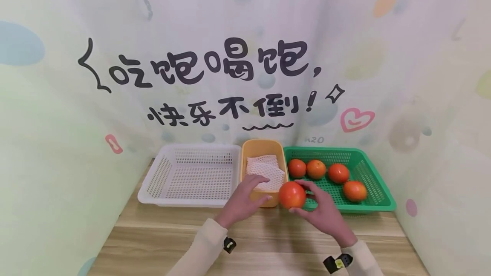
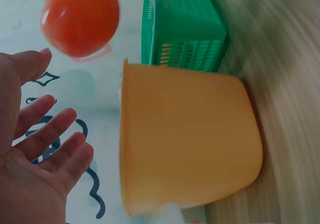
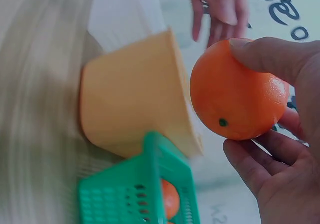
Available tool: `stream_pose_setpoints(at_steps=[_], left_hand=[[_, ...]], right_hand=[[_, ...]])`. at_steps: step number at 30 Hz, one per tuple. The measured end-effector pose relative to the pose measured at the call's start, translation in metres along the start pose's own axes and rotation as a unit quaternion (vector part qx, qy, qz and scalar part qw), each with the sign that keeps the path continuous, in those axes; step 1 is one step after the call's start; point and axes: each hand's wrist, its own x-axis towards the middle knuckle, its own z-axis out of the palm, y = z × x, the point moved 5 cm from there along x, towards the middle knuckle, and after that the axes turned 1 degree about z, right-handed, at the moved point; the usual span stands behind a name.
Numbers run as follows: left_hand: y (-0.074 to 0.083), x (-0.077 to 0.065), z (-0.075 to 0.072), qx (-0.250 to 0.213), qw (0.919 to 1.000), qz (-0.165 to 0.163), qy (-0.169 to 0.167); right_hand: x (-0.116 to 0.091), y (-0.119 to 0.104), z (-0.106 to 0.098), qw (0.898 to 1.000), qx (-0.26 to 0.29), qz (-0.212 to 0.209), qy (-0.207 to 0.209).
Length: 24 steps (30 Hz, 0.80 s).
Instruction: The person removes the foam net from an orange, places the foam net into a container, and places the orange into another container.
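Note:
A red-orange tomato (image 1: 292, 195) is held up by my right hand (image 1: 327, 214), fingers and thumb around its right side, in front of the gap between the yellow bin and the green basket. In the right wrist view the tomato (image 3: 237, 92) shows a small green stem spot. My left hand (image 1: 241, 201) hovers at the front left of the yellow bin (image 1: 264, 144), fingers apart and holding nothing. The left wrist view shows the left palm (image 2: 35, 169) facing up below the tomato (image 2: 81, 19), apart from it. White foam nets (image 1: 266, 171) lie inside the bin.
Right of the bin stands a green basket (image 1: 385, 201) with several tomatoes (image 1: 339, 173) in it. A white slotted basket (image 1: 192, 182) with nothing visible inside stands on the left. All three containers sit on a wooden table (image 1: 253, 242), against a printed curtain (image 1: 215, 12).

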Motion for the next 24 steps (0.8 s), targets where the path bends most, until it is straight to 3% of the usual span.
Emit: stream_pose_setpoints(at_steps=[3, 10, 14, 18, 24], left_hand=[[0.003, -0.003, 0.013, -0.005, 1.0000, 0.003, -0.006], [0.015, -0.009, 0.047, 0.025, 0.9947, 0.100, 0.000], [0.022, -0.007, 0.065, 0.068, 0.9891, 0.130, -0.009], [0.028, 0.002, 0.082, 0.098, 0.9857, 0.133, -0.035], [0.026, 0.016, 0.103, 0.170, 0.9770, 0.106, -0.074]], right_hand=[[0.006, 0.006, -0.013, 1.000, -0.013, 0.004, 0.012], [0.019, 0.027, -0.034, 0.998, -0.045, 0.027, 0.023], [0.025, 0.044, -0.041, 0.997, -0.060, 0.055, 0.014], [0.030, 0.062, -0.050, 0.994, -0.059, 0.091, -0.004], [0.041, 0.085, -0.059, 0.988, -0.061, 0.136, -0.034]])
